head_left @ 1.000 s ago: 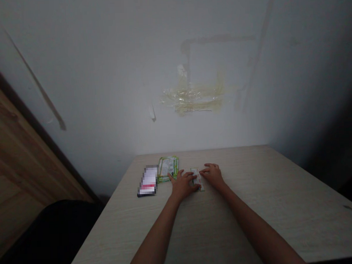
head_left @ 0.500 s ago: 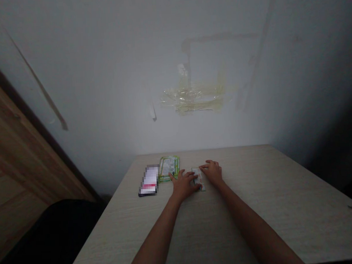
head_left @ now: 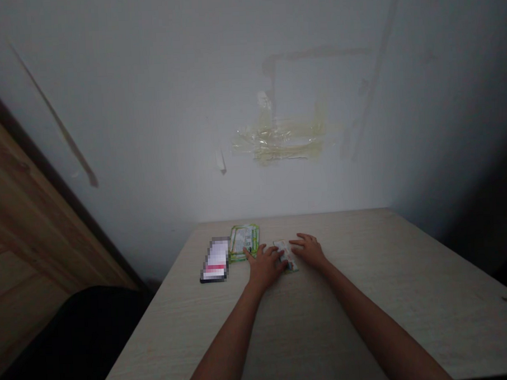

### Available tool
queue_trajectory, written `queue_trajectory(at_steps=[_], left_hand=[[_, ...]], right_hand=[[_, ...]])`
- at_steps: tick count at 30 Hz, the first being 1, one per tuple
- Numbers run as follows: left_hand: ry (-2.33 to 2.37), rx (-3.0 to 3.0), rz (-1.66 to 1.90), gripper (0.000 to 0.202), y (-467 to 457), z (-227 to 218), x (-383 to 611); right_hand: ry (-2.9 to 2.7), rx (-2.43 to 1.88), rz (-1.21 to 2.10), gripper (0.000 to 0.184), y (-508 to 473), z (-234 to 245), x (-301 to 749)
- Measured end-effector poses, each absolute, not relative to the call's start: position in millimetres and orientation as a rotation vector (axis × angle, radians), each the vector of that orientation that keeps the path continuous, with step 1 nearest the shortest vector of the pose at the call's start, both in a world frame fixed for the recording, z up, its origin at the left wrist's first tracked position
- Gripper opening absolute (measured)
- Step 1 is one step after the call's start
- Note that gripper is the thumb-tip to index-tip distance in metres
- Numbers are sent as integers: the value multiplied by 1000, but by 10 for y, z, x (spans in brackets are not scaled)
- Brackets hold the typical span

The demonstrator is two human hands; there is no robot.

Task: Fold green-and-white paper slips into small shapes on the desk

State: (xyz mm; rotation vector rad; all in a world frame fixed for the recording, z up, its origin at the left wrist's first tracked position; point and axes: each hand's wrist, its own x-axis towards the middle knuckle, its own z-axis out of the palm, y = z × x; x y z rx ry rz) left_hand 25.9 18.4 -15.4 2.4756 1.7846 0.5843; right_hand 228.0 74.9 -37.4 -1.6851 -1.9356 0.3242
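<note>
Printed card (lettering unreadable) lies partly hidden beneath left hand.

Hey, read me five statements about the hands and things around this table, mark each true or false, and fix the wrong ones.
1. The phone lies left of the green-edged stack. True.
2. The left hand has fingers on the small printed card. True.
3. The right hand is balled into a fist. False: the right hand's fingers are extended.
4. The small printed card lies between phone and stack. False: it lies right of the stack.
5. Tape clings to the wall. True.
</note>
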Motion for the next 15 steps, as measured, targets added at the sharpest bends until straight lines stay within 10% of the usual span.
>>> queue_trajectory(at_steps=[15], left_hand=[[1803, 2493, 633, 32, 171, -137, 261]], right_hand=[[-2107, -1475, 403, 50, 425, -420, 2384]])
